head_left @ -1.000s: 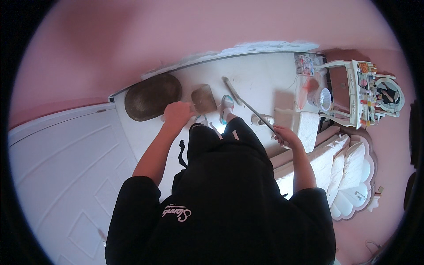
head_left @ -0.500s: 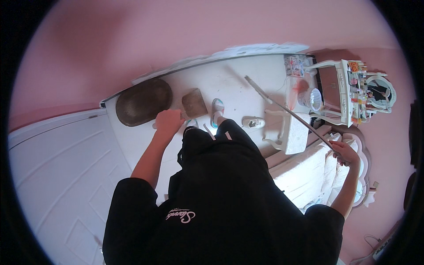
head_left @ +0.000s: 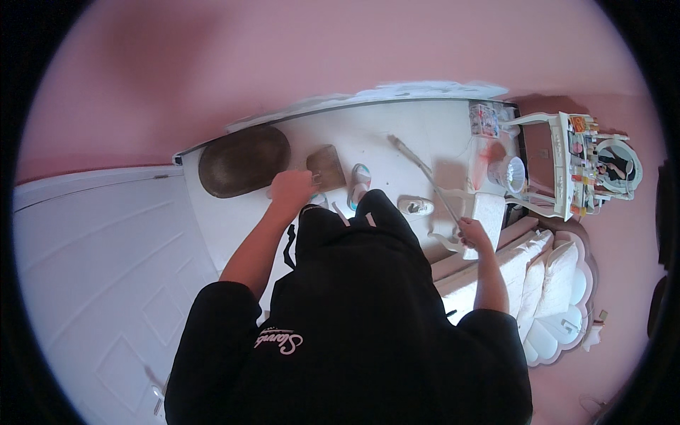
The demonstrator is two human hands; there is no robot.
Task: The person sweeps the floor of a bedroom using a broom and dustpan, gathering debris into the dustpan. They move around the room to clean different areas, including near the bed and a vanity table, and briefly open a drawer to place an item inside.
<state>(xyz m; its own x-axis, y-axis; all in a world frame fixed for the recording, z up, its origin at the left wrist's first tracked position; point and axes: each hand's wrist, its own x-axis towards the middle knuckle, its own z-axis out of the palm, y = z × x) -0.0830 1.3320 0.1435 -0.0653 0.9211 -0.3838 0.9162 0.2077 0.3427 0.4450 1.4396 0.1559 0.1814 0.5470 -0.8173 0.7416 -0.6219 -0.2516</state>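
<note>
My left hand (head_left: 292, 187) is closed around the handle of a brown dustpan (head_left: 326, 168), which stands on the floor just beyond my feet. Most of that handle is hidden by the fist. Out to the right, my right hand (head_left: 474, 235) grips the stick of a broom (head_left: 445, 202). The stick slants away to the far left, and the broom's pale head (head_left: 409, 152) is down at the floor, to the right of the dustpan and apart from it. Small dark specks lie on the white floor (head_left: 382, 166) between them.
A dark oval mat (head_left: 245, 161) lies left of the dustpan, by the pink wall. A loose pale shoe (head_left: 416, 206) and a white stool (head_left: 484, 219) are on the right. Beyond stand a wastebasket (head_left: 508, 174), a dressing table (head_left: 559, 166) and a bed (head_left: 510, 273).
My right hand has come inward to the left, from over the bed to beside the stool, bringing the broom stick along. The broom head has shifted slightly toward the dustpan. The view has shifted a little.
</note>
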